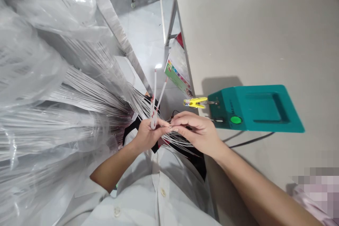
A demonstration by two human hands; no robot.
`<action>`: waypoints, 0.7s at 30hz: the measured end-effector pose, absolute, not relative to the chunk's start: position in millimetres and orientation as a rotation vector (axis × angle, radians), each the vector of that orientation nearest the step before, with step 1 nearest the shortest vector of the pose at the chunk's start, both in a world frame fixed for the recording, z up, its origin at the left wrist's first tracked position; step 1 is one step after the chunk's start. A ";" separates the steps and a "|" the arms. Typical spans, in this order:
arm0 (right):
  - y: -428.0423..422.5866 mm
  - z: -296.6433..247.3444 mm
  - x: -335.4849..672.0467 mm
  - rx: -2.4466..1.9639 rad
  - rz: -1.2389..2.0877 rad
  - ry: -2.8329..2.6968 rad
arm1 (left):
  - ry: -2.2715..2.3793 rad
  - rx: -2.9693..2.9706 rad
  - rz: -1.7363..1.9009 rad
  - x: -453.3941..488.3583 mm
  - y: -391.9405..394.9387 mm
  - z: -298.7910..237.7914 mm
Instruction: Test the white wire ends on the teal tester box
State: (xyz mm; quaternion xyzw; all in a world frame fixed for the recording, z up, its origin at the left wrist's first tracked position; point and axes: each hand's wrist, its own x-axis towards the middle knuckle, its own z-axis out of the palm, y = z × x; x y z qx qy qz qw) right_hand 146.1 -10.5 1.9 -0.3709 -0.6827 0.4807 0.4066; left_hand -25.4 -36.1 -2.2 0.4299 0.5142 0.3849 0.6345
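My left hand [147, 135] is closed around thin white wires with red-marked ends [154, 95] that stick upward from its fingers. My right hand [196, 129] pinches the same bundle of thin white wires [180, 142] right beside the left hand, fingertips touching. Both hands hover in front of my white shirt, just off the table's edge. More of these wires fan out from clear plastic bags [53, 88] on the left.
A teal box-shaped device [259, 107] with a green button [235, 119] sits on the beige table [265, 24], a yellow clip [195, 102] on its front and a black cable behind. A colourful package [178, 75] and metal frame legs stand on the floor.
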 end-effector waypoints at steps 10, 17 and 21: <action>-18.7 -4.1 132.8 -1.034 1.587 -1.216 | 0.989 0.490 0.938 -12.0 -39.0 -11.7; -23.0 -8.0 134.1 -1.209 0.941 -1.639 | 1.201 0.739 0.950 -12.3 -41.1 -6.4; -22.2 -8.6 137.8 -1.152 0.354 -2.067 | 1.355 0.944 0.926 -11.4 -42.4 -0.8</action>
